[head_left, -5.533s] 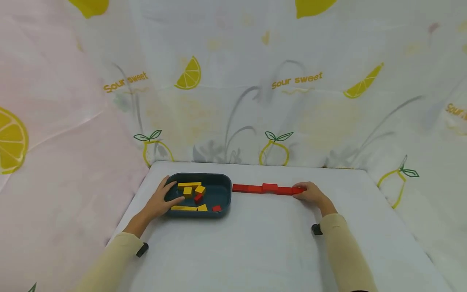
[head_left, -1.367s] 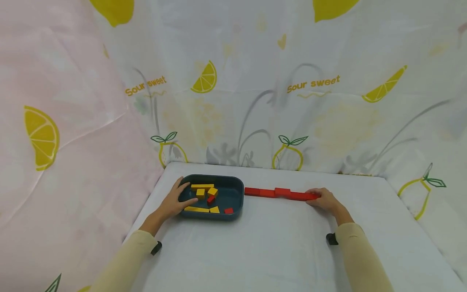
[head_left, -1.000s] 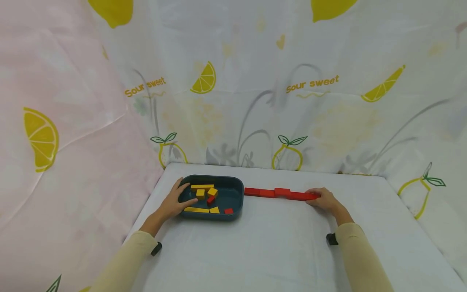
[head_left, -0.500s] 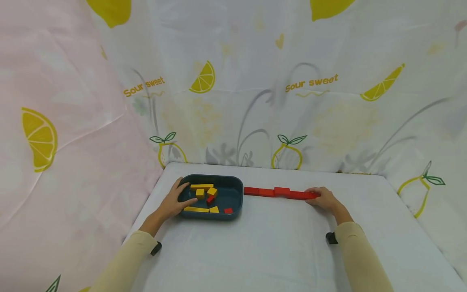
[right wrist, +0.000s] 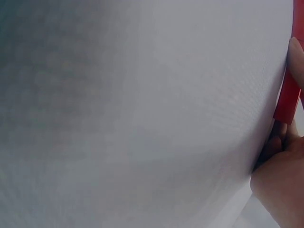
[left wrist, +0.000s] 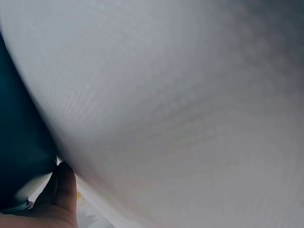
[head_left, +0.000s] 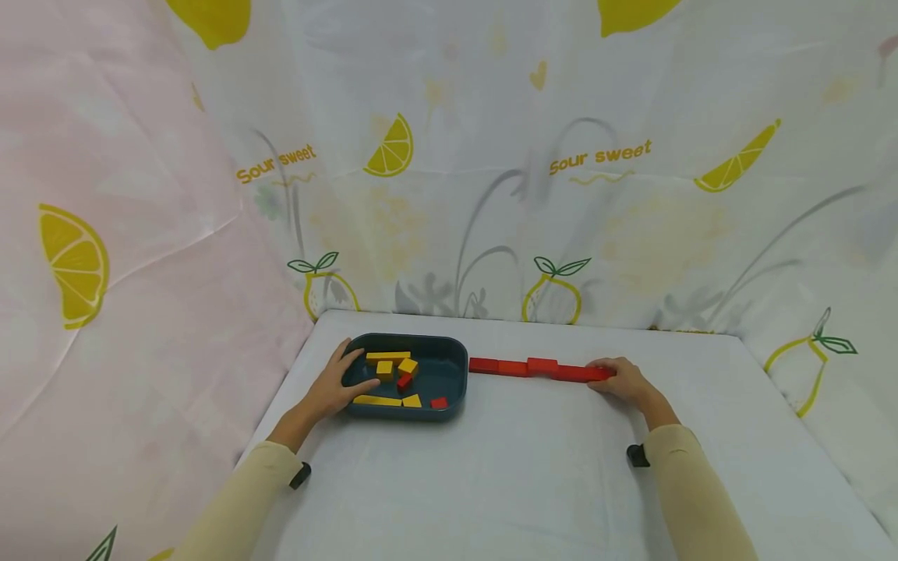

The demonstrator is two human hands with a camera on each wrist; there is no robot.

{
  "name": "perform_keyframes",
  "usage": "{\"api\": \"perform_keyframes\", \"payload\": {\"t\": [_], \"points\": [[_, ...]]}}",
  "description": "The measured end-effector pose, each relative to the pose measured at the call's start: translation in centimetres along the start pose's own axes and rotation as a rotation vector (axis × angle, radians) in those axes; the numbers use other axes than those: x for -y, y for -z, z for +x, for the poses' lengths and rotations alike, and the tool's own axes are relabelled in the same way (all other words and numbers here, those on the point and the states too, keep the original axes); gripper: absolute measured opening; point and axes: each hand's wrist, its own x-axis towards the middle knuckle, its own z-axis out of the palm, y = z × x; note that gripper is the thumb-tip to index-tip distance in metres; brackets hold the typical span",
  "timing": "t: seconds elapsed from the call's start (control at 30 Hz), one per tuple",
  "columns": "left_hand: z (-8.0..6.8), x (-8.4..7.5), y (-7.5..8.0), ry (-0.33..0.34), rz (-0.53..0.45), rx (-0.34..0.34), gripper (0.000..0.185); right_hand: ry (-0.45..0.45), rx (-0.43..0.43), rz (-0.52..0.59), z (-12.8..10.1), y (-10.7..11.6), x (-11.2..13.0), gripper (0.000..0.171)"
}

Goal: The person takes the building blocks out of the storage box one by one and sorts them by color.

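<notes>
Staged recording booth, not lived-in room. Lemon-print cloth (head_left: 533, 195) reading "Sour sweet" hanging as backdrop behind, pink cloth (head_left: 119, 312) closing off left side. Small table (head_left: 505, 467) under white cover sitting tight against cloth walls. Toy blocks (head_left: 540, 368) and tray (head_left: 449, 374) lying on it. Black wrist-worn camera mounts (head_left: 299, 475) showing at sleeves.

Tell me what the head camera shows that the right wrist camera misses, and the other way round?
Only the head view shows the left hand resting on the dark teal tray of yellow and red blocks, the full row of red blocks, and the lemon-print curtain. Only the right wrist view shows, close up, fingers curled against a red block's end. Both show the right hand at that row's right end on the white table.
</notes>
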Motion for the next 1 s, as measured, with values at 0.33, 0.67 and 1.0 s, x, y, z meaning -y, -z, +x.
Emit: {"api": "perform_keyframes", "payload": {"t": [0.33, 0.67, 1.0], "points": [[0.1, 0.1, 0.3, -0.009, 0.008, -0.006, 0.091, 0.007, -0.005, -0.005, 0.4, -0.1, -0.1, 0.049], [0.1, 0.1, 0.1, -0.016, 0.008, 0.004, 0.091, 0.015, 0.004, -0.053, 0.3, 0.0, 0.1, 0.058], [-0.1, 0.2, -0.5, 0.001, -0.031, 0.010, 0.093, 0.123, -0.051, -0.321, -1.1, 2.4, 4.2, 0.110]]}}
